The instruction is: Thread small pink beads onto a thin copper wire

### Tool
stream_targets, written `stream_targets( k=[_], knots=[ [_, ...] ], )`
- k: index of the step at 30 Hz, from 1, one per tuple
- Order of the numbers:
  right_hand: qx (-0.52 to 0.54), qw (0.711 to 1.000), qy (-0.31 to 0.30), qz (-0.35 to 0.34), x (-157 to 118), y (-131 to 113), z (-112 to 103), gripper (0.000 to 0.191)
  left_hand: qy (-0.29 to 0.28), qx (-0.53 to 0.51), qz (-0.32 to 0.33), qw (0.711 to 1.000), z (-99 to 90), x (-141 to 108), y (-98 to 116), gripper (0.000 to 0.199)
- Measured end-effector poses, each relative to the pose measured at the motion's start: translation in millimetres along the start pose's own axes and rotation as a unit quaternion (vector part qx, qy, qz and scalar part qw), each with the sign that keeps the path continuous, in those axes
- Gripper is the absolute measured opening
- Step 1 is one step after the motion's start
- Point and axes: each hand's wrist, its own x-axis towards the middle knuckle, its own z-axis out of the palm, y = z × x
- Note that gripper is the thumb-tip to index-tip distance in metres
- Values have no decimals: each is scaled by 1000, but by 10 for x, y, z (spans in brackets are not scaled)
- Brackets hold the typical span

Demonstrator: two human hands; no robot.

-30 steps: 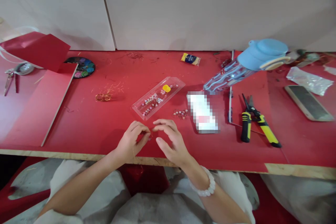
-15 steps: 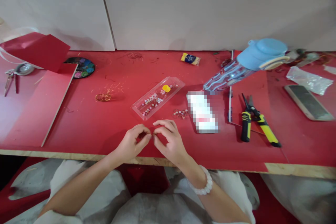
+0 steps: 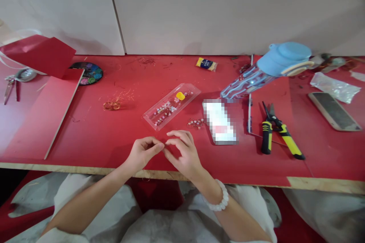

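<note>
My left hand [image 3: 144,153] is closed in a pinch, thumb against forefinger, just above the table's front edge. My right hand [image 3: 184,155] meets it at the fingertips, its thumb and forefinger nearly together and the other fingers curved. Whatever lies between the fingertips is too small to make out. Beyond the hands is a clear plastic tray [image 3: 149,115] with pale beads [image 3: 168,107] and a yellow cap [image 3: 180,96] in it. A small cluster of beads [image 3: 196,123] lies on the red tabletop, right of the tray. Coiled copper-coloured wire [image 3: 112,105] rests to the left.
A lit phone [image 3: 219,123], its screen blurred, lies right of the beads. Farther right are yellow-black cutters [image 3: 275,125], a blue-lidded bottle [image 3: 291,59] on its side and a second phone [image 3: 335,110]. A red board [image 3: 54,110] and paint palette [image 3: 91,73] sit left; a small packet [image 3: 206,64] lies behind.
My left hand has turned slightly, its thumb now straighter along the forefinger. My right thumb has shifted towards the left fingertips. The things on the table stay where they were.
</note>
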Motion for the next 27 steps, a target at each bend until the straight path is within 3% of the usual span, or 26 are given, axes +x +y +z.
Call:
stream_targets(
  k=[8, 11, 13, 15, 17, 20, 22, 24, 27],
  knots=[
    [44, 999, 5, 15, 7, 25, 18, 7, -3, 15, 13, 1000, -11, 2, -12, 19],
    [103, 993, -12, 62, 22, 12, -2, 8, 19, 100, 72, 992, -11, -2, -9, 17],
    [186, 973, -49, 128, 36, 6, -23, 7, 41, 179, 134, 974, -9, -8, 0, 14],
    [308, 921, -103, 214, 44, 14, -36, 8, 44, 240, 200, 949, -8, -11, 5, 10],
    [431, 844, -134, 289, 41, 39, -27, 10, 30, 277, 262, 924, -12, -8, 0, 7],
    [558, 745, -116, 346, 27, 90, 12, 8, 7, 315, 327, 891, -22, 7, -16, 7],
    [591, 714, -105, 361, 25, 115, 28, 8, -9, 326, 354, 877, -26, 15, -20, 7],
    [577, 726, -97, 362, 38, 123, 21, 10, -27, 325, 374, 868, -24, 14, -13, 7],
    [495, 794, -82, 344, 72, 108, -18, 13, -41, 315, 386, 866, -17, -4, 7, 6]
  ],
)
